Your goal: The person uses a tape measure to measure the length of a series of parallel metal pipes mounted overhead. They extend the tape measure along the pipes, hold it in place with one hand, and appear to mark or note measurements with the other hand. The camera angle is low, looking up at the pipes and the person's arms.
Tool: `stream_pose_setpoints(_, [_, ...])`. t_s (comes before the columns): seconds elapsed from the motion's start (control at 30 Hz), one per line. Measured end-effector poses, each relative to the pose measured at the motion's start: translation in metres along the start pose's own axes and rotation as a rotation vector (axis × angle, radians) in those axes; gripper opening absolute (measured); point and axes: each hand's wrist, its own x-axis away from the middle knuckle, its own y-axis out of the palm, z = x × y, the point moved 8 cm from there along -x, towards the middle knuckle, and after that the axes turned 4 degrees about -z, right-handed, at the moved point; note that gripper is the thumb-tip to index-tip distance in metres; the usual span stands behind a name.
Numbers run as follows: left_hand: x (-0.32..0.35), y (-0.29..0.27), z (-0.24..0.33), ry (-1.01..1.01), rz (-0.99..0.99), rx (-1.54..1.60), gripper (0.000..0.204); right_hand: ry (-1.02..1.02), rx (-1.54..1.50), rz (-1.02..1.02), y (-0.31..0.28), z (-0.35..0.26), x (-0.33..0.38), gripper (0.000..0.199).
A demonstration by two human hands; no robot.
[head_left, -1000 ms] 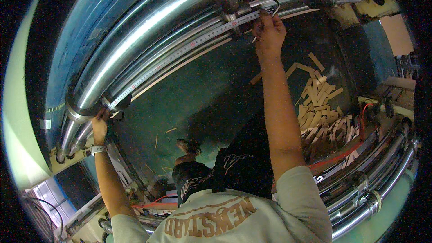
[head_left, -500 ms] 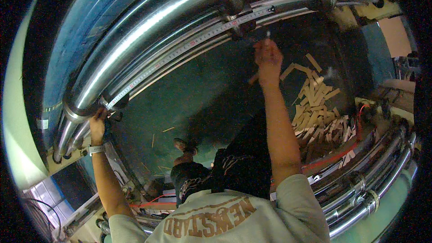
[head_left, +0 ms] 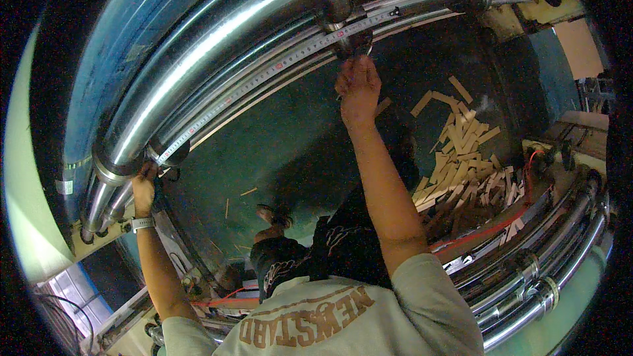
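A white steel tape measure (head_left: 280,66) is drawn out along a thin polished metal shaft (head_left: 422,3), its dark hook end at the upper right. My left hand (head_left: 144,188) is closed at the tape's lower left end, by a shaft fitting; the tape's case is mostly hidden. Just below a dark collar (head_left: 359,41) on the shaft, my right hand (head_left: 358,89) has its fingers pinched. A small shiny tip shows above those fingers, but I cannot make out what they hold. A thicker polished roller (head_left: 217,39) runs alongside the tape.
A large blue cylinder (head_left: 125,59) curves behind the rollers. Flat tan strips (head_left: 461,138) lie heaped on the dark green floor (head_left: 264,132) at right. More metal shafts (head_left: 527,290) and a red cable (head_left: 455,240) run close by at the lower right.
My right hand has moved left and slightly upward, from over the floor to the collar beside the tape. My left hand and the tape have stayed nearly in place.
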Motion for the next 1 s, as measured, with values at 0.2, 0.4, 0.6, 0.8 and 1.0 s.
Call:
stream_pose_setpoints(0.2, [0.005, -0.002, 0.007, 0.000, 0.118, -0.067, 0.022, -0.260, 0.531, -0.061, -0.028, -0.027, -0.017, 0.024])
stream_pose_setpoints(0.4, [0.000, -0.003, 0.000, -0.001, 0.024, -0.164, 0.023, -0.243, 0.609, -0.032, -0.018, -0.058, -0.020, 0.032])
stream_pose_setpoints(0.6, [-0.001, -0.004, -0.007, -0.002, 0.046, -0.119, 0.025, -0.421, 0.487, 0.013, -0.011, -0.075, -0.037, 0.027])
stream_pose_setpoints(0.8, [-0.003, -0.003, -0.008, 0.017, 0.051, -0.102, 0.026, -0.528, 0.351, 0.098, -0.014, -0.108, -0.070, 0.017])
stream_pose_setpoints(1.0, [-0.002, -0.002, -0.011, 0.016, 0.027, -0.022, 0.022, -0.422, 0.394, -0.055, 0.001, -0.109, -0.078, 0.014])
